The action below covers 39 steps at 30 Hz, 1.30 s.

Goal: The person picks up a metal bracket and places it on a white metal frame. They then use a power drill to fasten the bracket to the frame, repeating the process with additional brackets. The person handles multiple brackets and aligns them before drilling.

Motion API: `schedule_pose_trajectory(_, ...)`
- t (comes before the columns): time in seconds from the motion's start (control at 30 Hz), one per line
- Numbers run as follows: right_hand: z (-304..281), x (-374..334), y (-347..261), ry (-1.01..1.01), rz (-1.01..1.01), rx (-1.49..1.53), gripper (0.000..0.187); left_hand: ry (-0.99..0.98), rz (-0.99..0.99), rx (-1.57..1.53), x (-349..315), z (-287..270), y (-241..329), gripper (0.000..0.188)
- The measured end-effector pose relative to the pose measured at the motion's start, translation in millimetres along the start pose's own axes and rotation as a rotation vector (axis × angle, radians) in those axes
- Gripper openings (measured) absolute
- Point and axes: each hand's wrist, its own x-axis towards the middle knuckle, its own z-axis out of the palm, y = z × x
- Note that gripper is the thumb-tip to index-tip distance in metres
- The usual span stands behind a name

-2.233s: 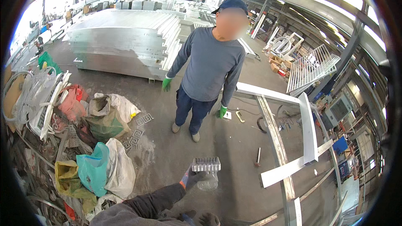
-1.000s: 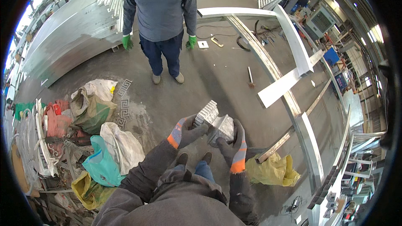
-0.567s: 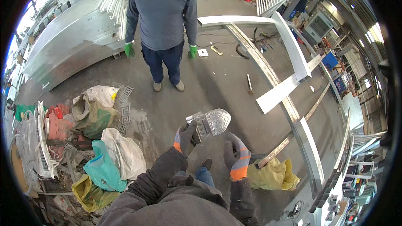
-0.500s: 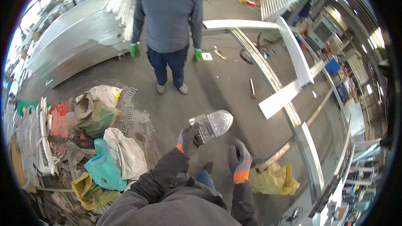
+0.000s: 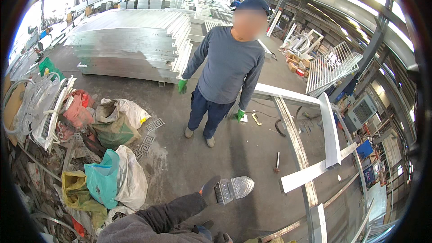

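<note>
My left hand (image 5: 209,191), in a dark work glove, is stretched forward above the floor with its fingers closed on a silver ornamental metal piece (image 5: 235,189). The piece is rounded at its far end, has a raised relief pattern and carries a blocky part with ridges next to the glove. Low at the bottom edge, close to my body, a bit of my right hand (image 5: 222,237) shows in its dark glove. Its fingers are mostly cut off by the frame, so I cannot tell how they are set.
A person (image 5: 229,72) in green gloves stands ahead. Sacks (image 5: 131,177) and scrap (image 5: 45,126) are heaped at left. Stacked metal profiles (image 5: 130,45) lie behind. At right are a metal frame (image 5: 294,144), a white beam (image 5: 306,176) and a hammer (image 5: 277,162) on the floor.
My view has tilted up and shifted left, showing more of the hall. The ornamental piece stays in my left hand. My right hand has dropped toward the bottom edge, mostly out of view.
</note>
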Motion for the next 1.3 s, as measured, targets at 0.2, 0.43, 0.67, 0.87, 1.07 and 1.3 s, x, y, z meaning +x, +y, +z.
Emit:
schedule_pose_trajectory(0.2, 17, -51, 4, -0.087, -0.264, -0.421, 0.036, -0.315, -0.089, -0.227, 3, -6, -1, 0.039)
schedule_pose_trajectory(0.43, 21, -79, -2, -0.072, -0.108, -0.199, 0.035, 0.013, -0.041, -0.137, 1, 2, -23, 0.020)
schedule_pose_trajectory(0.67, 27, -109, -20, -0.146, 0.104, 0.210, 0.035, -0.929, -0.105, -0.352, 24, -22, -37, 0.030)
schedule_pose_trajectory(0.87, 31, -158, -55, -0.234, 0.217, 0.292, 0.033, -0.298, -0.143, -0.188, -6, -25, -45, 0.029)
schedule_pose_trajectory(1.07, 43, -199, -77, 0.103, -0.284, -0.119, 0.041, -0.301, -0.307, -0.139, -18, -8, -95, 0.020)
schedule_pose_trajectory(1.3, 7, -246, -117, 0.220, -0.425, -0.096, 0.044, -0.130, -0.548, 0.104, -71, -30, -210, 0.019)
